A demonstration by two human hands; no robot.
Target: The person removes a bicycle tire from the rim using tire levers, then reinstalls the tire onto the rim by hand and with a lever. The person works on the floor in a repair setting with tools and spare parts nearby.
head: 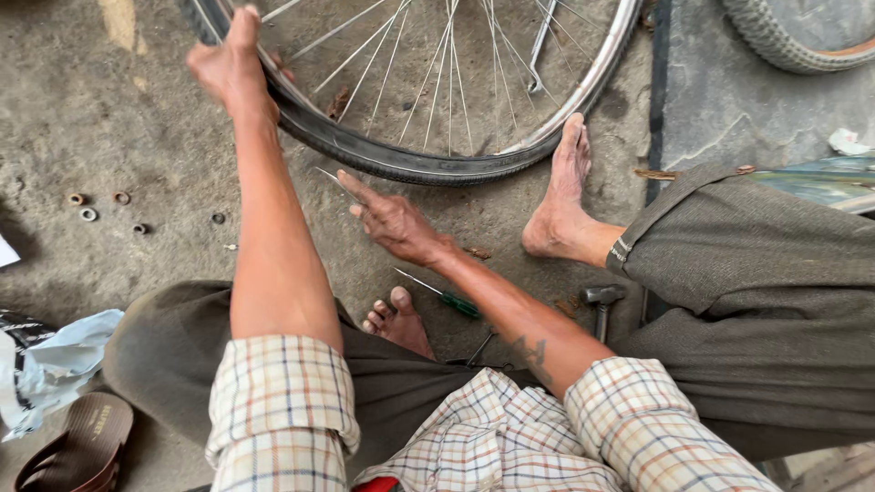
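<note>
- On the bare concrete floor [109,118] ahead of the seated person stands a bicycle wheel [437,82], its black tyre [383,157] curving along the lower rim and its spokes fanning up out of view.
- The left hand [230,66] is clamped on the wheel's left edge, fingers wrapped over tyre and rim, arm stretched straight forward.
- The right hand [394,219] hovers just below the tyre's lowest arc, not touching it; its fingers are pinched together on a thin metal rod [334,179], perhaps a spoke, whose long axis runs up and to the left toward the tyre.
- The wheel thus lies ahead of and above both hands; the left already has it, and the right is near, with the rod's tip just short of the rubber.
- A bare foot [563,196] is set against the tyre's lower right.
- Nearer the body lie a green-handled screwdriver [447,297] and a hammer [602,301], beside the other foot [401,319].
- Small metal washers [87,214] are scattered to the left; a sandal [77,446] and crumpled plastic [55,364] lie at the lower left, and a second tyre [793,36] shows at the top right.
</note>
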